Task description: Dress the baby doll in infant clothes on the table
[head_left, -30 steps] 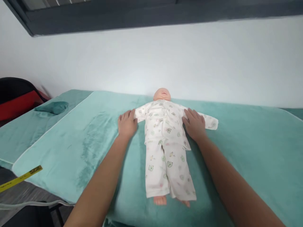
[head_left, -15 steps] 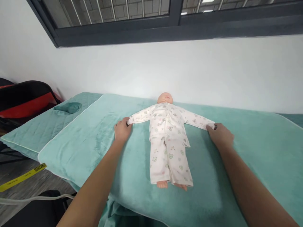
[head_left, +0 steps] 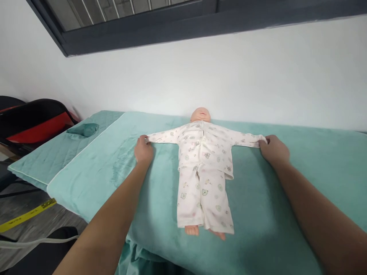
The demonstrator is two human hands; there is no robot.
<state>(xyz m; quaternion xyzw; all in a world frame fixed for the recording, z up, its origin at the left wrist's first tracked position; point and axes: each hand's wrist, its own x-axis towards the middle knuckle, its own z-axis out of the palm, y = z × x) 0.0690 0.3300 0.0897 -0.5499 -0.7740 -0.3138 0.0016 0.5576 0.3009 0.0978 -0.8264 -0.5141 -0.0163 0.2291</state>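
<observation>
A baby doll (head_left: 200,114) lies on its back, its head toward the wall and its bare feet toward me. It wears a white printed long-sleeved top (head_left: 204,143) and matching trousers (head_left: 204,194). Both sleeves are stretched out sideways. My left hand (head_left: 143,149) is closed on the cuff of the sleeve at the left, and my right hand (head_left: 274,151) pinches the cuff at the right. Whether the doll's own hands are inside the cuffs is hidden.
The doll rests on a bed with a green plush cover (head_left: 109,183). At the left, a quilted section has a face hole (head_left: 82,130). Black and red chairs (head_left: 40,122) stand beyond it. A white wall and a dark window frame (head_left: 137,36) rise behind.
Both hands have moved slightly outward and away from me, pulling the sleeves straighter and wider. The top now looks more spread across the chest. My view has tilted a little.
</observation>
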